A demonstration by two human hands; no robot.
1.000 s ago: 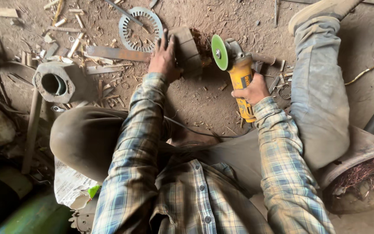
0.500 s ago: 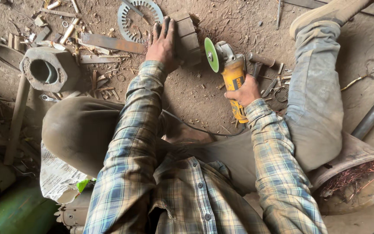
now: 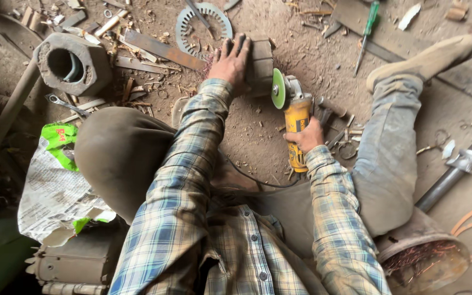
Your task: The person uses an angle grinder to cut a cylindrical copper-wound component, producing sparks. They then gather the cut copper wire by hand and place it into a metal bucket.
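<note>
Rusty steel, a ribbed block (image 3: 260,64), lay on the dirt floor under our left hand (image 3: 230,61), fingers spread flat pinning it. Our right hand (image 3: 306,136) was wrapped around the yellow grinder (image 3: 296,121), its green disc (image 3: 277,88) just beside the block's right edge. We judged the grinding about to begin; next called for steady pressure and fingers kept clear.

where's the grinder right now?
Head view, centre: the yellow grinder lies on the dirt floor in the right hand, its green disc beside the metal block under the left hand.
</note>
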